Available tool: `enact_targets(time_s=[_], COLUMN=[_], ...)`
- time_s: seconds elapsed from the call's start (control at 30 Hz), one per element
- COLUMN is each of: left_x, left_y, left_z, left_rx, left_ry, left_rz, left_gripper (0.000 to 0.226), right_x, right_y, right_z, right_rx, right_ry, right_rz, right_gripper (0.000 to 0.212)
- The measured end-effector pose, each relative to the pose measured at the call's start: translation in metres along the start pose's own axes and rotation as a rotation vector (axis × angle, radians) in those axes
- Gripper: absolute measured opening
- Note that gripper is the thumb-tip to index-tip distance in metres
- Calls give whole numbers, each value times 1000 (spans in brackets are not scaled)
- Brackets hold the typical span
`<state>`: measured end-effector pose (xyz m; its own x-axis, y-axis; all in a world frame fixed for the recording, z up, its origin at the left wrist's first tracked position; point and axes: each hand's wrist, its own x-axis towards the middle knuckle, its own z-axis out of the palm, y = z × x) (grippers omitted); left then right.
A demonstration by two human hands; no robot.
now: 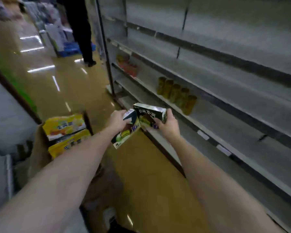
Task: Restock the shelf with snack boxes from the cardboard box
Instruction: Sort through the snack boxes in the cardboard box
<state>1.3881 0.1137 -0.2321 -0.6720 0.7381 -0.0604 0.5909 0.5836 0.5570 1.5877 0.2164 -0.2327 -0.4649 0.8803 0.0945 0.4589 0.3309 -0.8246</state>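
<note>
Glossy printed cardboard in both hands: two flat rectangular snack boxes, dark with white panels, green and brown pictures and purple patches. Left hand curled over the top end of the left snack box, thumb and fingers wrapped round it, box hanging tilted, lower corner toward the floor. Right hand gripping the right snack box from below and behind, fingertips over the far end, thumb on the printed face; bold white characters across that face, too blurred to read. Both boxes held side by side, corners close or touching, just in front of the lip of a low shelf.

Grey metal shelving on the right, smooth flat boards with dark edge strips and small white price tags. Row of yellow-green cylindrical cans on one board, red and orange packs further along.

Brown cardboard box on the floor at left, open, holding yellow packs with blurred dark writing. Shiny tan floor mirroring ceiling light strips. Dark-trousered legs of another person far down the aisle beside a blue crate.
</note>
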Motion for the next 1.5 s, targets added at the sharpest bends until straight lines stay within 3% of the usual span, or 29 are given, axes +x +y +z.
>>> enact_targets(time_s=[0.2, 0.33, 0.5, 0.77, 0.87, 1.07, 1.23, 1.37, 1.5], left_x=[-45, -93, -175, -333, -396, -498, -562, -593, -620], left_y=[182, 301, 447, 647, 713, 829, 882, 915, 953], left_z=[65, 111, 164, 259, 284, 330, 362, 376, 402], left_rx=[51, 39, 86, 97, 17, -94, -117, -150, -172], left_ry=[-50, -113, -174, -44, -23, -43, -58, -27, -38], left_rz=[349, 611, 986, 1484, 1591, 1719, 1793, 1830, 1816], left_gripper=[33, 33, 34, 32, 32, 32, 35, 34, 33], right_x=[-48, -90, -164, -309, -360, -442, -484, -498, -506], right_y=[68, 110, 161, 241, 259, 281, 307, 332, 360], right_z=[-178, -287, -422, -619, -686, -797, -854, -896, -941], right_rx=[29, 36, -130, -335, -308, -363, -288, -232, -205], right_ry=[363, 617, 944, 1271, 1335, 1467, 1589, 1606, 1595], right_rz=[161, 247, 285, 467, 517, 531, 546, 544, 473], right_gripper=[41, 31, 33, 44, 53, 43, 36, 27, 31])
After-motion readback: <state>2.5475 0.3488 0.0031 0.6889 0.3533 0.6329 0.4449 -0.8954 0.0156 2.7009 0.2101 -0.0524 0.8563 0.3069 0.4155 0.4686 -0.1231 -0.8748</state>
